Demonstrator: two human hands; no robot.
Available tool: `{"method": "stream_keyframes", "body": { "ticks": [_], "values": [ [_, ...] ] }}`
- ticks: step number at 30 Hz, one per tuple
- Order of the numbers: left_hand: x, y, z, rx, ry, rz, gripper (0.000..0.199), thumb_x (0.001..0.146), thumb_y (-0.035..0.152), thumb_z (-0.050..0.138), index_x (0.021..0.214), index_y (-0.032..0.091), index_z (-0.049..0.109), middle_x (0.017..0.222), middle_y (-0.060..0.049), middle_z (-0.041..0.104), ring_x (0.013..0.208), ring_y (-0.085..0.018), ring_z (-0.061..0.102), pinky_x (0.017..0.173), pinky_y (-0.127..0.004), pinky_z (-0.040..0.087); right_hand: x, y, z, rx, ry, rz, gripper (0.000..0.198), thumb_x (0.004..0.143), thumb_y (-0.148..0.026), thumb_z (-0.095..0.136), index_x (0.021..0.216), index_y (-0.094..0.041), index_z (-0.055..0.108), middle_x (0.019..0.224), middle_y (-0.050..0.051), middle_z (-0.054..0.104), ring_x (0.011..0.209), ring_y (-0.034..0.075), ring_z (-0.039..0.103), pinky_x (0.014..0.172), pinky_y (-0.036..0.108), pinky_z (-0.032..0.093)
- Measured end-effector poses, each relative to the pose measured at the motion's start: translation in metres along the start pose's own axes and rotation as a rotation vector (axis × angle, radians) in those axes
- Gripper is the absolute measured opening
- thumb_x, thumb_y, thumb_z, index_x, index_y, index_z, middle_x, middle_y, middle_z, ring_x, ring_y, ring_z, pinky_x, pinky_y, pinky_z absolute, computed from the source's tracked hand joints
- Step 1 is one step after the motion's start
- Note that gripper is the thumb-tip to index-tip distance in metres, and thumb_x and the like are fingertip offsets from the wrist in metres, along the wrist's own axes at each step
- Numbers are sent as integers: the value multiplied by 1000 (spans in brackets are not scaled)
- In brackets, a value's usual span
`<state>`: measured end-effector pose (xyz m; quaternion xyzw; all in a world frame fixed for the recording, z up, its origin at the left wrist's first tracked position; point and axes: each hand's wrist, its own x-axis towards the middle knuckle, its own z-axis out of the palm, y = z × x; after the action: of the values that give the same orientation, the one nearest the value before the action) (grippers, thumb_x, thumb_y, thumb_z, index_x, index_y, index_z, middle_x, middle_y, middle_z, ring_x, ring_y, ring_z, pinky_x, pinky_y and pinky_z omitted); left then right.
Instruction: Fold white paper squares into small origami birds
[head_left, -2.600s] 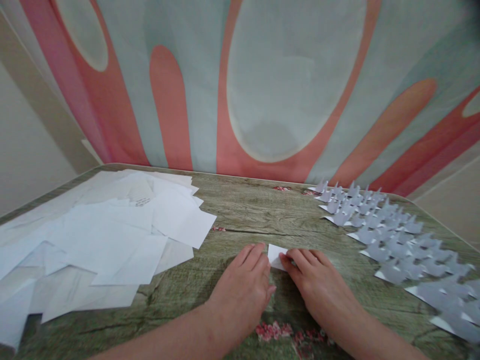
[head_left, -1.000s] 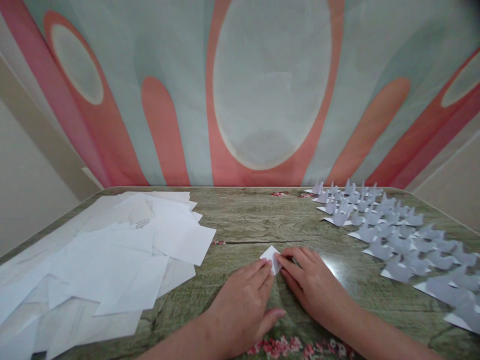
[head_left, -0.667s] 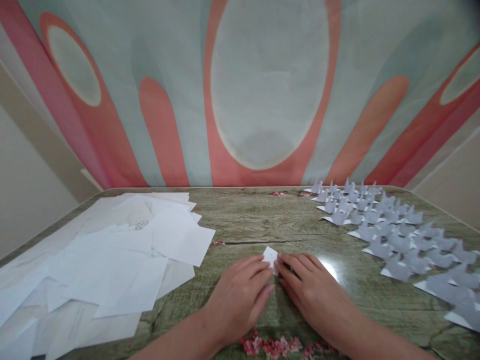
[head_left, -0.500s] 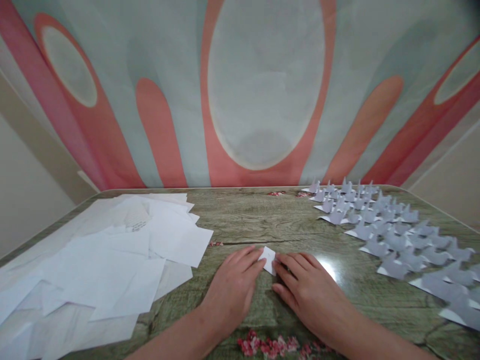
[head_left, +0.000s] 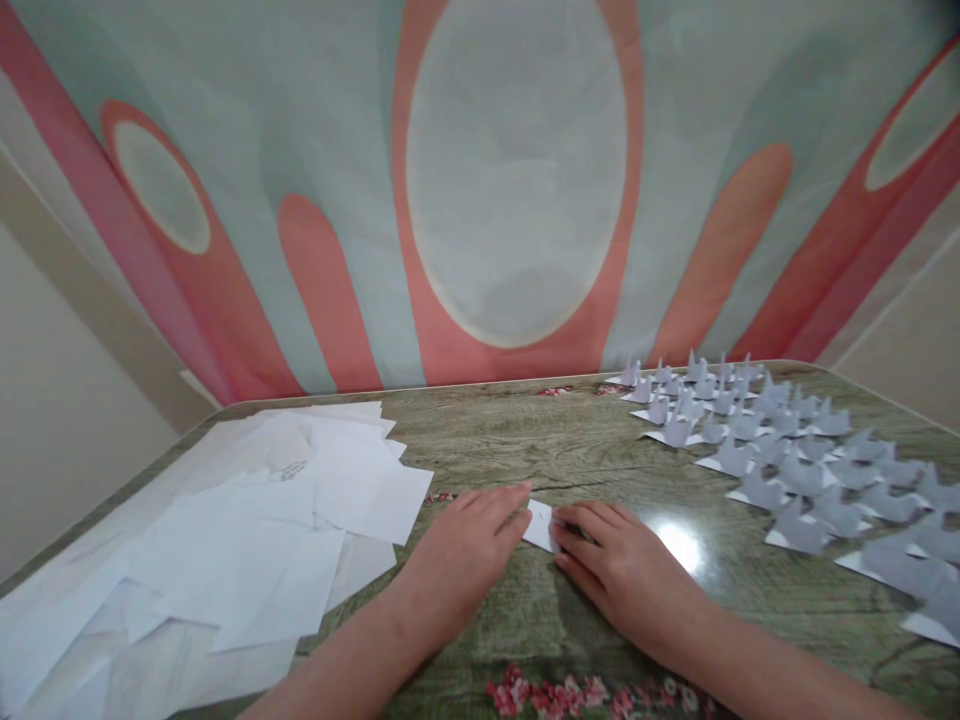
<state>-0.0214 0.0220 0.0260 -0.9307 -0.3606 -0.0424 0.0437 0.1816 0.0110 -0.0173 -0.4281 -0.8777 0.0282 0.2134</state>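
Note:
Between my hands on the table lies a small folded white paper [head_left: 540, 527], its ends partly hidden by my fingers. My left hand [head_left: 472, 540] has its fingers stretched out, the tips at the paper's left edge. At the right edge, my right hand [head_left: 611, 555] has its fingers bent over the paper, with the thumb close below; it grips that side. The part under those fingers is hidden.
A loose heap of white paper sheets [head_left: 247, 550] covers the table's left side. Rows of folded white paper birds [head_left: 802, 470] stand along the right. The wood-patterned table [head_left: 480, 440] meets a patterned wall at its far edge.
My left hand's fingers have straightened and lifted off the paper's top left part. The right hand stays on its side, and the paper has turned slightly. The view has tilted a little.

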Motion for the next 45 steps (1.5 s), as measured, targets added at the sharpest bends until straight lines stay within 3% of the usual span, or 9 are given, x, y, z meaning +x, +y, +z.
{"method": "stream_keyframes", "body": {
  "ticks": [7, 13, 19, 25, 33, 45],
  "values": [
    [15, -15, 11, 40, 47, 248, 23, 88, 17, 46, 110, 16, 53, 127, -7, 52, 115, -19, 47, 92, -37, 40, 2, 11, 3, 125, 20, -32, 19, 85, -17, 50, 95, -19, 65, 101, 6, 63, 93, 21, 54, 82, 38, 44],
    [14, -23, 20, 27, 78, 343, 24, 89, 17, 45, 112, 17, 52, 115, -5, 60, 107, -15, 52, 90, -33, 40, 3, 13, 4, 153, 51, -38, 19, 85, -17, 48, 93, -19, 65, 100, 6, 63, 92, 20, 54, 81, 36, 44],
    [12, -19, 26, 7, 124, 301, 21, 90, 18, 43, 106, 17, 56, 109, -5, 62, 101, -18, 54, 84, -34, 42, 0, 13, 5, 143, 65, -56, 21, 87, -18, 47, 99, -19, 64, 96, 5, 64, 90, 19, 53, 81, 36, 43],
    [10, -13, 27, -32, 198, 229, 17, 89, 23, 46, 97, 17, 59, 90, -5, 65, 88, -17, 56, 75, -33, 43, -1, 11, 1, 155, 74, -93, 20, 86, -14, 47, 95, -17, 65, 90, 5, 64, 85, 19, 53, 77, 35, 44],
    [11, -8, 24, -230, 108, 98, 22, 90, 26, 41, 99, 18, 60, 91, -5, 61, 87, -18, 54, 76, -33, 43, 0, 8, -2, 136, 62, -94, 22, 86, -14, 46, 96, -18, 65, 88, 7, 63, 86, 20, 53, 76, 36, 45],
    [11, -12, 28, -224, 121, 149, 21, 90, 25, 42, 98, 19, 61, 92, -4, 65, 90, -17, 57, 79, -32, 44, 13, 17, 3, 586, 59, 226, 14, 78, -10, 54, 75, -19, 65, 79, 2, 62, 78, 15, 57, 72, 28, 45]
  ]
}}
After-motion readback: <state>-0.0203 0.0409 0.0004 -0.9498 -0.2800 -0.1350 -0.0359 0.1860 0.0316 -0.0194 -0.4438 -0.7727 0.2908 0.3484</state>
